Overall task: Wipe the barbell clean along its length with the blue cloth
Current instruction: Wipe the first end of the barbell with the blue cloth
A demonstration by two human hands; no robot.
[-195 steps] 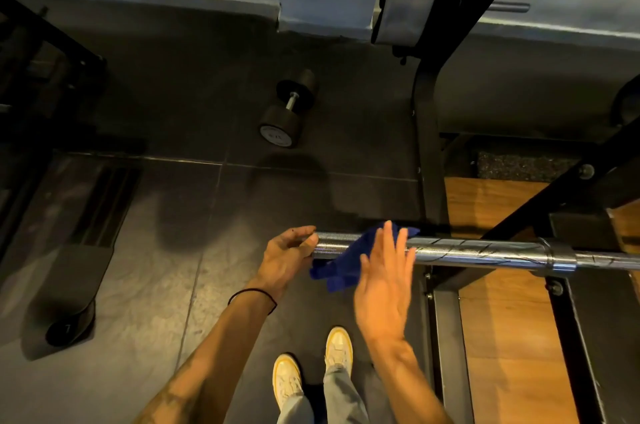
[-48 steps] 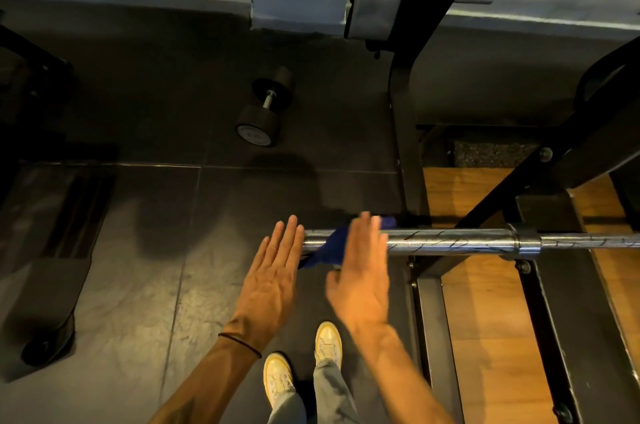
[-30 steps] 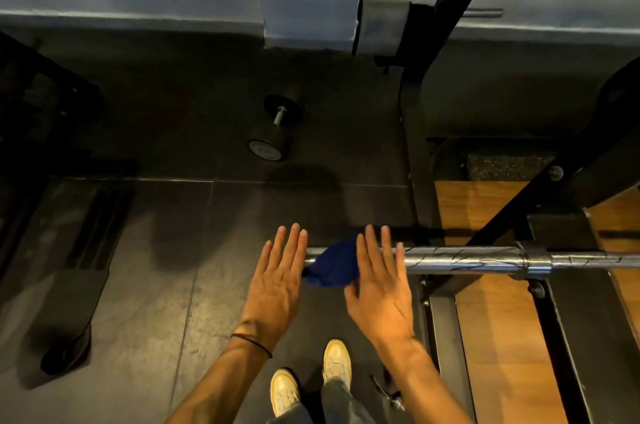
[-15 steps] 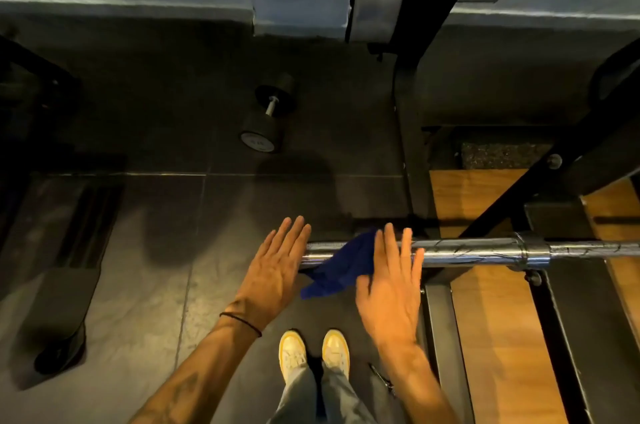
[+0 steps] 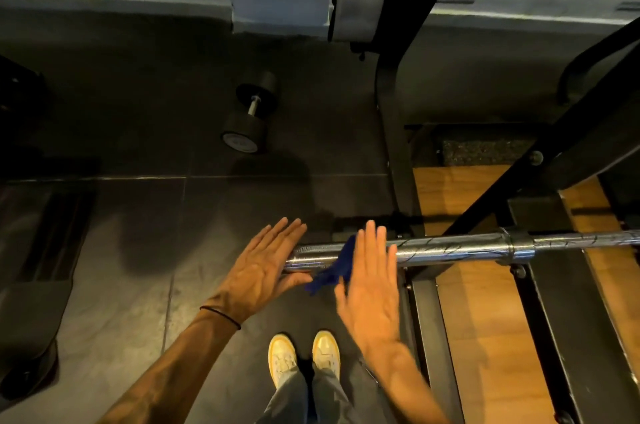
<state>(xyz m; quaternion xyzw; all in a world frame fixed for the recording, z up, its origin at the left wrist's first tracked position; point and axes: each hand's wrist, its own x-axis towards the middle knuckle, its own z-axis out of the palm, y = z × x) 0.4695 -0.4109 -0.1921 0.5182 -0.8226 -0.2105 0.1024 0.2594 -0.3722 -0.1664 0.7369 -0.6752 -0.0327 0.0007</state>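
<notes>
Dark gym floor (image 5: 145, 250) underfoot; barbell (image 5: 450, 249) runs off to the right of both hands; left hand (image 5: 258, 271) flat-fingered against the bar's end, holding nothing; right hand (image 5: 370, 281) flat too, pressing the blue cloth (image 5: 334, 273) onto the sleeve between them.

The scene was dimly lit from above; soft shadows were cast on the dark floor (image 5: 145, 250), and straight lines were bowed toward the edges.
</notes>
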